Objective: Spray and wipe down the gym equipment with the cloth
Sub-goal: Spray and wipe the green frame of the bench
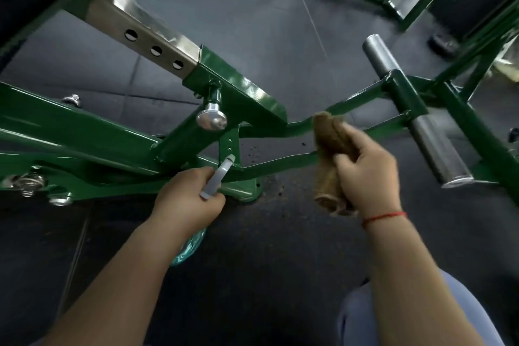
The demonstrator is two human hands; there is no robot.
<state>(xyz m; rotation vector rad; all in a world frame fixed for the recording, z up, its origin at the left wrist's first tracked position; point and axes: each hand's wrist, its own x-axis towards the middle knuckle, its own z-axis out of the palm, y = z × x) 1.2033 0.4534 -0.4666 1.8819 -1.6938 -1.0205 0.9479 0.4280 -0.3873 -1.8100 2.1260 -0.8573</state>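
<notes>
Your left hand [188, 199] curls round the spray bottle [219, 177]. Its grey sprayer head juts above your fist and points away at the green frame [84, 126], while the teal body hangs below your wrist, any label unreadable. Your right hand [368, 180] grips the rolled brown cloth [328, 137] mid-length. Its long axis runs away from you, the far end beside the frame's thin bar.

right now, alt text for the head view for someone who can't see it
The left hand grips a spray bottle pointed at the base of a green gym machine frame. The right hand holds a rolled brown cloth by one of its thin bars.
</notes>
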